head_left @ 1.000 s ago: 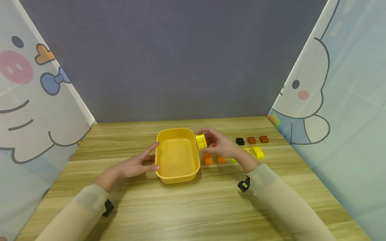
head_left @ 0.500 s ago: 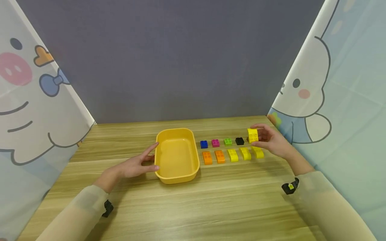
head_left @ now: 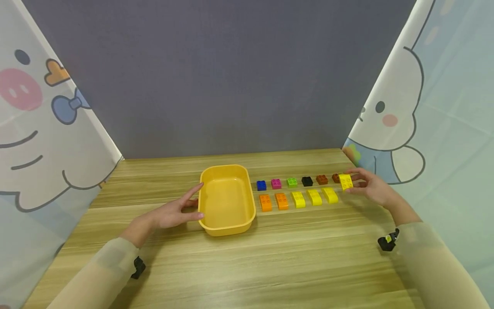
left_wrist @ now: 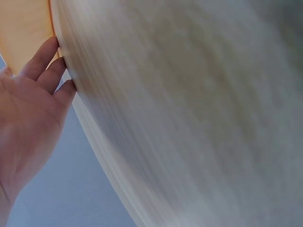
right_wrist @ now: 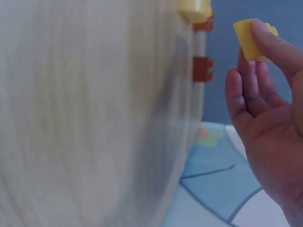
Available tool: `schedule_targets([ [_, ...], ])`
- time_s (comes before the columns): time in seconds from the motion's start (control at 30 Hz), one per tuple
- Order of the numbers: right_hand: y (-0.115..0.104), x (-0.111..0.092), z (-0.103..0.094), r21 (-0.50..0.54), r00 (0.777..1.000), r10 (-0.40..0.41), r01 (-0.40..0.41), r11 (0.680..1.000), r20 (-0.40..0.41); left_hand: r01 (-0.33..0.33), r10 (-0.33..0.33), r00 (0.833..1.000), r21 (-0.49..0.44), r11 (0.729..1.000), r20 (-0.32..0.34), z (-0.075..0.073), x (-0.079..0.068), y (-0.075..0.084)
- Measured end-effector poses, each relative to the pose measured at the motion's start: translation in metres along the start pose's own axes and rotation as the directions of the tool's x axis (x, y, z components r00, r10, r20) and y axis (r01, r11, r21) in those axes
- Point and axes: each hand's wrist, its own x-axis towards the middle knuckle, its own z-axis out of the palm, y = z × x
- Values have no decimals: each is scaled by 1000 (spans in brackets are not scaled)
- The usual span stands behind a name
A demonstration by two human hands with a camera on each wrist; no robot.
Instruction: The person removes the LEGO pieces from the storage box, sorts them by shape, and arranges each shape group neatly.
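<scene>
A yellow building brick [head_left: 346,182] with a curved side is pinched between the thumb and fingers of my right hand [head_left: 372,187], at the right end of the brick rows. The right wrist view shows this yellow brick [right_wrist: 251,40] held above the table, thumb across its near face. My left hand [head_left: 170,213] lies at the left side of a yellow-orange plastic bin [head_left: 227,231], thumb and fingers spread along its rim. In the left wrist view, the fingertips [left_wrist: 57,41] are right at the bin's wall.
The front row has orange bricks [head_left: 281,201] and yellow curved bricks [head_left: 314,197]. Behind it stand a blue brick [head_left: 261,185], a pink one [head_left: 275,183], a green one [head_left: 291,183], a black one [head_left: 307,181] and brown bricks [head_left: 322,180]. A grey panel [head_left: 231,86] rises behind the table.
My right hand has carried the yellow brick from beside the bin to the right, past the end of the front row, and lowered it slightly in the last half second. The left hand stays put.
</scene>
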Motion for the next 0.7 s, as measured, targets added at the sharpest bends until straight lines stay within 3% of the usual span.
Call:
schedule_targets([
  [0.27,25,0,3,-75,996,11,-5,997,87,8,-8,1000,-7,1000,2,0,0,0],
  [0.7,29,0,3,-210,994,-34,55,976,106,4,-4,1000,2,1000,0,-1,1,-1],
])
